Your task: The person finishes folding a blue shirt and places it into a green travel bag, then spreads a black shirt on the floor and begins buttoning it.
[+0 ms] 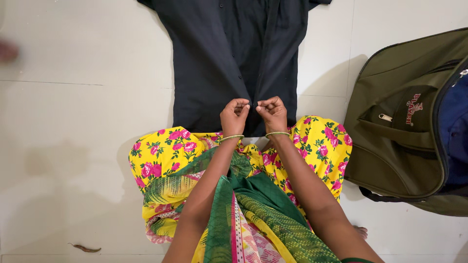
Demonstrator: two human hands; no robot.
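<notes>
Dark navy shirt (229,53) spread flat on pale floor (83,122), collar away, hem just ahead of knees in yellow floral dress (165,151). Left hand (234,116) and right hand (272,113) side by side at lower placket, each grip pinched shut on one front edge of shirt. Judged mid-way through fastening bottom button; next calls for easing button through its hole, fingertips close, cloth kept flat. Olive backpack (399,146) lying open to right, apart from shirt.

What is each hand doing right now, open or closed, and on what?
Left hand: closed, pinching the front edge of the dark button-up cloth shirt.
Right hand: closed, pinching the same shirt's opposite front edge.
</notes>
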